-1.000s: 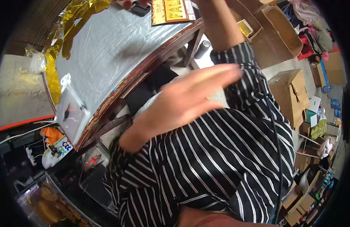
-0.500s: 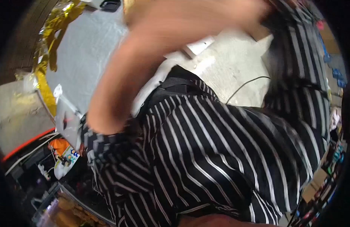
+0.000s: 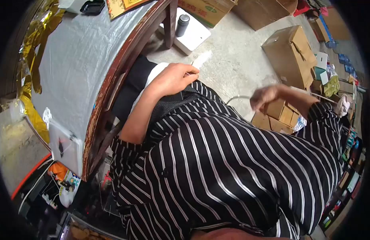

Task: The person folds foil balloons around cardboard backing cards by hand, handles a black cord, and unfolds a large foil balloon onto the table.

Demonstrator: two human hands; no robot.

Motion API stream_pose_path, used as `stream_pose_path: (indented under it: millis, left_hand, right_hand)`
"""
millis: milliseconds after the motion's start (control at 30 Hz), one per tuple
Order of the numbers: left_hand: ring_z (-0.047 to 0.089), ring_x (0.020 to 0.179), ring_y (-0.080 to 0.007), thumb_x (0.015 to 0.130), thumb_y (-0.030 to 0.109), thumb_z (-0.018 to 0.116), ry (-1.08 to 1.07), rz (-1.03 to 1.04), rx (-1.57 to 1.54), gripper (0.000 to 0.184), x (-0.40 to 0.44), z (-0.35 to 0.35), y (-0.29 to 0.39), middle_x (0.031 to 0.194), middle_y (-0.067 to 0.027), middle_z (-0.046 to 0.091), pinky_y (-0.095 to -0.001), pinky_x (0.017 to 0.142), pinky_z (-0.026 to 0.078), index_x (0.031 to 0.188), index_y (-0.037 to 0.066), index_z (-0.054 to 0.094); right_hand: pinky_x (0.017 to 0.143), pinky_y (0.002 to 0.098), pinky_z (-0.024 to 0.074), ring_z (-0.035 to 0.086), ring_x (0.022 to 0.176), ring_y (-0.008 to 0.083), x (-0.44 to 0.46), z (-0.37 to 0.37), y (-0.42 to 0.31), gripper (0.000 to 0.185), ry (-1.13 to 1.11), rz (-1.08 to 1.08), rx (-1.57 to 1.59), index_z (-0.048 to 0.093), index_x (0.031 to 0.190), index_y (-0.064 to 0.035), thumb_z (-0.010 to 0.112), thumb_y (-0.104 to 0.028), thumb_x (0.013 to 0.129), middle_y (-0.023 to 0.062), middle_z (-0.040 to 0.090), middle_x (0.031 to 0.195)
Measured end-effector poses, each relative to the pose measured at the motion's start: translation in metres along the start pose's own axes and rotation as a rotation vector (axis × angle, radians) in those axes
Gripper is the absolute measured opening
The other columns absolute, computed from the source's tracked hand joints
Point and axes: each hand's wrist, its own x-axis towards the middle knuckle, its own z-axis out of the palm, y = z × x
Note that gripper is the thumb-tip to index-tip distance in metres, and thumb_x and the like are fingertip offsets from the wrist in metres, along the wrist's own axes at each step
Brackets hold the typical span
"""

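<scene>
My left hand [image 3: 173, 80] is over my lap, its fingers bent and pressed together near the thumb. A bright white patch shows just beyond the fingertips; whether it is an object or glare on the floor I cannot tell. Out to the right, beside my striped shirt [image 3: 233, 160], is my right hand [image 3: 269, 96], blurred by motion with its fingers partly curled. A thin cord-like line shows on the floor between the hands. Nothing can be made out in the right hand.
On the left, a table [image 3: 79, 56] with a silvery cover bears a black tray [image 3: 92, 7], a printed card [image 3: 121, 7] and a clear plastic case [image 3: 66, 146]. A dark bottle [image 3: 182, 25] stands on a white box [image 3: 193, 39]. Cardboard boxes [image 3: 291, 56] stand on the floor.
My arms, crossing the view in front of the table earlier, have moved apart. The left hand has come down to my lap, the right out to the right side. The view has shifted.
</scene>
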Motion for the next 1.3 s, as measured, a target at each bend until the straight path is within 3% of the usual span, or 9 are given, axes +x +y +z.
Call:
stream_pose_path:
  millis: [167, 267, 367, 533, 667, 767, 900, 1133, 1300]
  left_hand:
    - [0.068, 0.108, -0.0211, 0.102, 0.032, 0.060, -0.129, -0.048, -0.068, 0.041, 0.048, 0.019, 0.017, 0.114, -0.0170, 0.073, -0.0336, 0.093, 0.050, 0.128, 0.000, 0.065]
    - [0.059, 0.119, -0.0213, 0.105, 0.047, 0.051, 0.324, 0.181, -0.422, 0.060, 0.079, 0.043, 0.022, 0.125, -0.0162, 0.068, -0.0313, 0.101, 0.045, 0.137, -0.004, 0.055]
    - [0.051, 0.130, -0.0215, 0.103, 0.065, 0.038, -0.114, -0.032, -0.561, 0.074, 0.073, 0.018, 0.055, 0.135, -0.0138, 0.062, -0.0382, 0.109, 0.036, 0.139, 0.002, 0.055]
    - [0.062, 0.116, -0.0183, 0.105, 0.035, 0.056, -0.309, -0.009, -1.018, 0.041, 0.060, 0.048, 0.026, 0.121, -0.0100, 0.066, -0.0365, 0.102, 0.048, 0.128, 0.001, 0.060]
    - [0.065, 0.106, -0.0171, 0.107, 0.022, 0.055, 0.131, -0.152, -1.222, 0.026, 0.059, 0.053, 0.022, 0.111, -0.0070, 0.066, -0.0335, 0.097, 0.052, 0.120, 0.001, 0.063]
    - [0.063, 0.104, -0.0156, 0.107, 0.023, 0.053, 0.318, -0.119, -1.409, 0.027, 0.056, 0.056, 0.035, 0.114, -0.0076, 0.064, -0.0330, 0.096, 0.052, 0.120, 0.002, 0.064]
    - [0.044, 0.077, -0.0085, 0.093, 0.005, 0.051, 0.299, 0.004, -1.471, 0.036, 0.050, 0.051, 0.049, 0.098, -0.0022, 0.056, -0.0214, 0.072, 0.034, 0.127, -0.005, 0.057]
    - [0.042, 0.076, -0.0051, 0.086, -0.005, 0.063, 0.303, 0.178, -0.850, 0.044, 0.046, 0.061, 0.053, 0.092, 0.0017, 0.044, -0.0196, 0.068, 0.038, 0.126, 0.004, 0.048]
    - [0.047, 0.074, -0.0076, 0.084, -0.004, 0.058, 0.341, 0.288, -0.429, 0.042, 0.044, 0.053, 0.048, 0.100, -0.0046, 0.051, -0.0248, 0.069, 0.046, 0.124, 0.005, 0.051]
  right_hand:
    - [0.057, 0.0318, 0.0593, 0.069, 0.069, 0.0128, -0.090, -0.033, -0.120, 0.019, 0.409, -0.376, -0.272, 0.071, 0.092, 0.0003, 0.061, -0.015, 0.096, 0.0052, 0.071, 0.074]
    - [0.055, 0.0260, 0.0559, 0.067, 0.065, 0.0100, -0.118, -0.020, -0.171, 0.020, 0.536, -0.427, -0.447, 0.071, 0.092, -0.0011, 0.064, -0.020, 0.096, 0.0028, 0.069, 0.071]
    - [0.053, 0.0250, 0.0541, 0.065, 0.060, 0.0094, -0.131, 0.000, -0.194, 0.022, 0.511, -0.453, -0.557, 0.072, 0.089, -0.0013, 0.065, -0.021, 0.095, 0.0014, 0.067, 0.068]
    - [0.054, 0.0280, 0.0540, 0.064, 0.059, 0.0112, -0.154, 0.017, -0.202, 0.023, 0.645, -0.319, -0.717, 0.075, 0.087, -0.0016, 0.068, -0.023, 0.091, 0.0028, 0.068, 0.068]
    - [0.066, 0.0315, 0.0550, 0.069, 0.075, 0.0130, -0.137, 0.019, -0.189, 0.022, 0.843, -0.247, -0.900, 0.078, 0.098, -0.0067, 0.071, -0.025, 0.088, 0.0058, 0.074, 0.080]
    - [0.068, 0.0385, 0.0524, 0.068, 0.072, 0.0235, -0.101, 0.014, -0.161, 0.021, 0.633, -0.410, -0.973, 0.076, 0.094, -0.0033, 0.070, -0.024, 0.091, 0.0140, 0.073, 0.082]
    - [0.064, 0.0425, 0.0484, 0.060, 0.063, 0.0293, -0.055, 0.032, -0.134, 0.028, 0.447, -0.329, -0.962, 0.071, 0.083, 0.0006, 0.071, -0.026, 0.090, 0.0194, 0.066, 0.072]
    - [0.069, 0.0449, 0.0525, 0.067, 0.075, 0.0382, 0.003, 0.060, -0.107, 0.025, 0.531, -0.309, -1.235, 0.074, 0.083, -0.0076, 0.071, -0.032, 0.088, 0.0158, 0.071, 0.080]
    - [0.070, 0.0281, 0.0514, 0.066, 0.081, 0.0113, -0.030, 0.044, -0.149, 0.022, 0.111, -0.465, -0.318, 0.075, 0.110, -0.0005, 0.067, -0.017, 0.098, 0.0061, 0.075, 0.091]
